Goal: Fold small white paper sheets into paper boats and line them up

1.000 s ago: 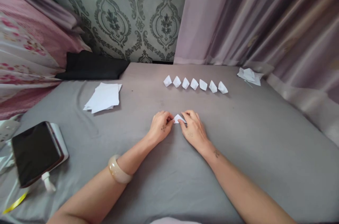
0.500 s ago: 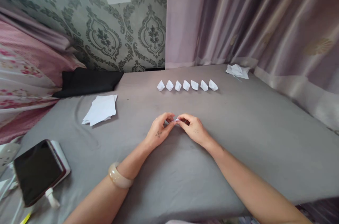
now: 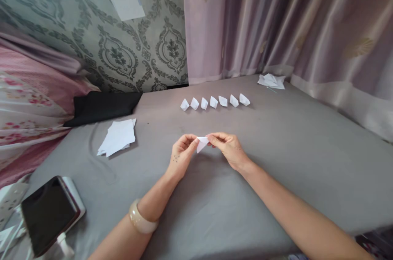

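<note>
Between my two hands is a small folded piece of white paper (image 3: pixel 202 143), a triangle with its point hanging downward. My left hand (image 3: pixel 181 154) pinches its left corner between thumb and fingers. On the other side, my right hand (image 3: pixel 229 148) grips the upper right corner the same way. Both hands are held over the grey cloth surface (image 3: pixel 260 194). Beyond them stands a row of several small folded white paper shapes (image 3: pixel 214 102), spaced a little apart.
A stack of white paper sheets (image 3: pixel 119 137) lies to the left, before a folded black cloth (image 3: pixel 106 106). More white paper pieces (image 3: pixel 271 81) lie at the far right. At the near left are a dark-screened device (image 3: pixel 50 215), cables and a power strip (image 3: pixel 12 198).
The folded paper has turned so that its triangular face shows, and my hands have drawn slightly apart around it. The whole view has shifted a little.
</note>
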A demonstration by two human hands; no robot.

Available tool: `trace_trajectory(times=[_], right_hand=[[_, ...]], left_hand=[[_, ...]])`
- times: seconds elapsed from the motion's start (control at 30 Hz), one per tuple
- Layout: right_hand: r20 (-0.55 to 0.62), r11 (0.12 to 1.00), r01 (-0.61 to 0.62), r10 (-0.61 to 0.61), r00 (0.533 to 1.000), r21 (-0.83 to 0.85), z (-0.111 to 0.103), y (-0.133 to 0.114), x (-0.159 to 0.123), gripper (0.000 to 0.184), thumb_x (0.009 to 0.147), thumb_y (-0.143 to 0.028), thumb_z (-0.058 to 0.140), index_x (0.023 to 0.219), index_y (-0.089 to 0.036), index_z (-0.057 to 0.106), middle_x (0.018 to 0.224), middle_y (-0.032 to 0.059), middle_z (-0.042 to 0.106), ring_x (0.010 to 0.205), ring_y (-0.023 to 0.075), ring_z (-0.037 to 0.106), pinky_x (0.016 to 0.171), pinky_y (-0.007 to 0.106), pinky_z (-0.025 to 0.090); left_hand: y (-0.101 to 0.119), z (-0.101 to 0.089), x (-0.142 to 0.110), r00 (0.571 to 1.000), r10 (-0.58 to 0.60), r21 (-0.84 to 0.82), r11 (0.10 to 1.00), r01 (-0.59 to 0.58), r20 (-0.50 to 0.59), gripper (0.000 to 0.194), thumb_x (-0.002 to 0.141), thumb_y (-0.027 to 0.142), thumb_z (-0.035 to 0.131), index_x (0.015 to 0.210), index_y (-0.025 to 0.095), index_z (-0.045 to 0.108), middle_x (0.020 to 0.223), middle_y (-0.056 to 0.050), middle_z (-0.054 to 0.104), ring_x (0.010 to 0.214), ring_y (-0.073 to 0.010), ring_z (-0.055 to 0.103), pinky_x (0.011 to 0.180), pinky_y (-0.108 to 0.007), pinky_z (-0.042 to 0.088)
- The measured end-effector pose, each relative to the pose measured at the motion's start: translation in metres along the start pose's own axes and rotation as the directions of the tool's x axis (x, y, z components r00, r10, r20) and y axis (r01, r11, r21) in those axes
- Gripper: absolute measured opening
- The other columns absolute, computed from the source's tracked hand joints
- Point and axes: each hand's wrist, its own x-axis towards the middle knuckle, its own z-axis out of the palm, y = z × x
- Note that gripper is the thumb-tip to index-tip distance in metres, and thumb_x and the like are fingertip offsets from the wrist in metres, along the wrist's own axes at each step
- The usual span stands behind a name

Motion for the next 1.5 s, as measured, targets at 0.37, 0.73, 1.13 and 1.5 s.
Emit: trace_trajectory(times=[0.37, 0.73, 1.13, 1.5], right_hand=[[0.106, 0.927, 0.199, -0.174, 0.979, -0.318, -0.017, -0.003, 0.004, 0.018, 0.079, -0.034, 0.062, 0.077, -0.019, 0.072, 0.076, 0.0019, 0.068, 0.071, 0.0145, 0.059, 0.068, 0.028, 0.045], [0.074, 0.967, 0.068, -0.052, 0.996, -0.245, 0.007, 0.002, -0.010, 0.024, 0.082, -0.036, 0.057, 0.072, -0.016, 0.065, 0.063, -0.0013, 0.059, 0.057, 0.0106, 0.051, 0.057, 0.024, 0.039], [-0.009, 0.865, 0.282, -0.314, 0.949, -0.414, 0.000, 0.000, -0.008, 0.018, 0.082, -0.026, 0.061, 0.097, -0.020, 0.068, 0.092, 0.0037, 0.067, 0.080, 0.0143, 0.062, 0.068, 0.025, 0.046], [0.048, 0.719, 0.400, -0.456, 0.889, -0.568, 0.007, 0.002, -0.018, 0.027, 0.090, -0.020, 0.047, 0.107, -0.022, 0.069, 0.096, 0.0053, 0.065, 0.084, 0.0152, 0.061, 0.072, 0.027, 0.047]], left_hand=[[0.007, 0.003, -0.004, 0.975, -0.179, 0.117, 0.979, 0.164, 0.128, 0.027, 0.073, 0.039, 0.070, 0.080, 0.013, 0.068, 0.061, 0.000, 0.060, 0.056, -0.0087, 0.051, 0.059, -0.022, 0.041], [-0.001, 0.004, -0.002, 0.997, -0.072, -0.027, 0.997, 0.071, -0.008, 0.029, 0.077, 0.040, 0.067, 0.070, 0.014, 0.059, 0.060, 0.003, 0.056, 0.055, -0.0065, 0.048, 0.058, -0.019, 0.038], [0.003, 0.004, -0.002, 0.998, -0.063, 0.015, 0.998, 0.063, -0.019, 0.029, 0.075, 0.039, 0.068, 0.068, 0.013, 0.058, 0.060, 0.003, 0.057, 0.053, -0.0060, 0.047, 0.055, -0.019, 0.037], [0.003, 0.006, -0.001, 0.994, -0.090, 0.007, 0.996, 0.090, -0.067, 0.025, 0.073, 0.036, 0.071, 0.076, 0.012, 0.068, 0.064, -0.001, 0.064, 0.056, -0.0094, 0.057, 0.060, -0.023, 0.046]])
